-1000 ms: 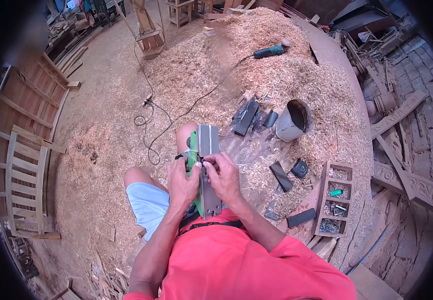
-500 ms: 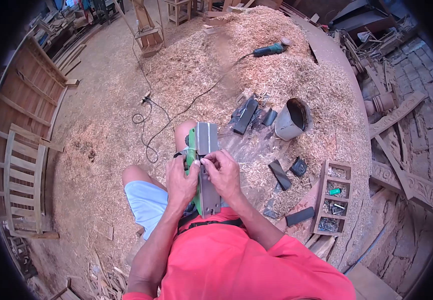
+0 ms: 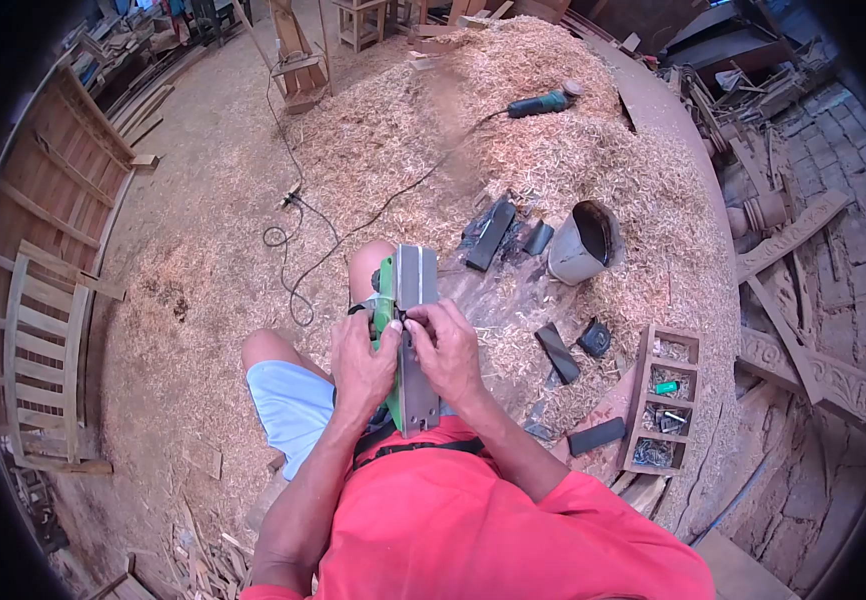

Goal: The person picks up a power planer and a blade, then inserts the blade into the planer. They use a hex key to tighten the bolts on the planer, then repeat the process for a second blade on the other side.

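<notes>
A green electric planer (image 3: 416, 278) lies sole up across my lap, its grey metal sole facing me and its length running away from my waist. Wrapped round its green left side is my left hand (image 3: 363, 362), with the thumb pressed near the gap in the middle of the sole. My right hand (image 3: 449, 352) rests over the sole's right edge. Its thumb and fingers are pinched together at that same gap. Whatever small part sits between those fingertips is hidden.
Right of my lap are dark blocks (image 3: 557, 352), a grey pot (image 3: 581, 255) and a wooden compartment box (image 3: 635, 425) of small hardware. An angle grinder (image 3: 543, 102) lies on the wood shavings (image 3: 573, 150); a cable (image 3: 373, 217) trails leftward. A slatted wooden frame (image 3: 43, 370) stands left.
Both hands stay at the gap in the planer's sole, with only a very slight shift of the right fingers. The surroundings shift slightly with the head.
</notes>
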Tool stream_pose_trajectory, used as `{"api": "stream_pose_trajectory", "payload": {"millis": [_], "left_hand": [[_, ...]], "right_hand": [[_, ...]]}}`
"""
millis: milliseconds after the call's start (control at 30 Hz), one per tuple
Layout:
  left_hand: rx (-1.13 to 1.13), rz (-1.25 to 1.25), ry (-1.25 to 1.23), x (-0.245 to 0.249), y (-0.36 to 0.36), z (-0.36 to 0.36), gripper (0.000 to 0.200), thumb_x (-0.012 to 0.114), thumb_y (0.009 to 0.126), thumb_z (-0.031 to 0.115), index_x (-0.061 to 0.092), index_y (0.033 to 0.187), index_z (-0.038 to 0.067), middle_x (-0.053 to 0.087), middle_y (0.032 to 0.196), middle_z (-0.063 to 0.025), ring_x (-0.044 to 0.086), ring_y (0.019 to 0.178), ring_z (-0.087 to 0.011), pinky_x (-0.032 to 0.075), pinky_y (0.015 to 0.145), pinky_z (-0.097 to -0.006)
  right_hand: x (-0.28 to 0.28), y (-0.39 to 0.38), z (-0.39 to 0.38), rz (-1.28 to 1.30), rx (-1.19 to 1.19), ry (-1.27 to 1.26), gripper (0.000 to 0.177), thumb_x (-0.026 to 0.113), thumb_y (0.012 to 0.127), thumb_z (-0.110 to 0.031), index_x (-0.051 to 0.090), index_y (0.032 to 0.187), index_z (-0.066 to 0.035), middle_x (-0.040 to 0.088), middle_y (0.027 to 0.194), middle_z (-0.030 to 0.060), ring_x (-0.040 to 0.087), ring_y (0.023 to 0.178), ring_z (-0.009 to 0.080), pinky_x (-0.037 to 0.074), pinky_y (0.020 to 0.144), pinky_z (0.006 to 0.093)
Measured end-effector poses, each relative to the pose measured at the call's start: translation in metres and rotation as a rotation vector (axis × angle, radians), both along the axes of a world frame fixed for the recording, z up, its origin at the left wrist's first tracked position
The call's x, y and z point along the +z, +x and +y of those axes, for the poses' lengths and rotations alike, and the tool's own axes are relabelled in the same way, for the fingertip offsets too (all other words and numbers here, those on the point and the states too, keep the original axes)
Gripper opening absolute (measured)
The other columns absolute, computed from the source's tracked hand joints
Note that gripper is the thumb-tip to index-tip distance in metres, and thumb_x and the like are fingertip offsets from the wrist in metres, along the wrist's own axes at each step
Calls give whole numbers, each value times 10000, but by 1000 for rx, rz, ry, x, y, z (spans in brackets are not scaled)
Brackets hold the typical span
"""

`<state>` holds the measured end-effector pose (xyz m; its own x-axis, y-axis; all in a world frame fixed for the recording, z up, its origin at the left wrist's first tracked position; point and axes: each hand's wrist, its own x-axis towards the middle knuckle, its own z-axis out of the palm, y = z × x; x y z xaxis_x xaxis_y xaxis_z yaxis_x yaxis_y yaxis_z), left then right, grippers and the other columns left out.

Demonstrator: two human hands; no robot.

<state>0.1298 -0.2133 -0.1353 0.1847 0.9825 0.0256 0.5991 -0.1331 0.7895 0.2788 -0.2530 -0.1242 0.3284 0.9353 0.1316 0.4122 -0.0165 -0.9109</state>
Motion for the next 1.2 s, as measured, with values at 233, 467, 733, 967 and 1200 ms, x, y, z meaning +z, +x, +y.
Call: {"api": "stream_pose_trajectory", "payload": {"millis": [233, 467, 733, 967, 1200], "left_hand": [[19, 4, -23, 0, -2, 0, 380, 698, 1007, 317, 675, 1146, -36, 668, 1037, -240, 600, 1043, -420, 470, 949, -527], [23, 11, 27, -5, -1, 0, 395, 705, 1000, 342, 702, 1156, -21, 690, 1029, -239, 620, 1038, -416, 481, 957, -519], [7, 10, -36, -2, -2, 2, 417, 710, 995, 352, 712, 1158, -32, 695, 1065, -226, 617, 1062, -392, 488, 961, -493], [11, 3, -37, -1, -2, 2, 414, 701, 1000, 350, 695, 1161, -32, 681, 1063, -223, 603, 1050, -396, 473, 963, -505], [5, -2, -22, -2, -2, 2, 402, 698, 1011, 336, 676, 1163, -35, 668, 1050, -228, 598, 1044, -416, 469, 959, -524]], "right_hand": [[-7, -1, 4, -198, -2, 192, 99, 759, 988, -73, 740, 1043, 7, 672, 957, 153, 728, 799, 308, 585, 708, 410], [2, 1, 2, -168, 22, 130, 95, 752, 975, -62, 733, 1051, -7, 678, 970, 172, 716, 876, 372, 579, 772, 460], [1, 1, 4, -129, 39, 130, 84, 734, 982, -65, 715, 1041, -9, 672, 976, 179, 712, 926, 406, 580, 813, 483], [1, -1, 4, -174, 49, 118, 90, 722, 988, -61, 713, 1059, -6, 673, 977, 186, 711, 926, 417, 578, 807, 485], [0, 18, 2, -34, -24, -49, 109, 719, 1001, -68, 726, 1083, 2, 680, 976, 163, 736, 840, 332, 592, 762, 426]]}}
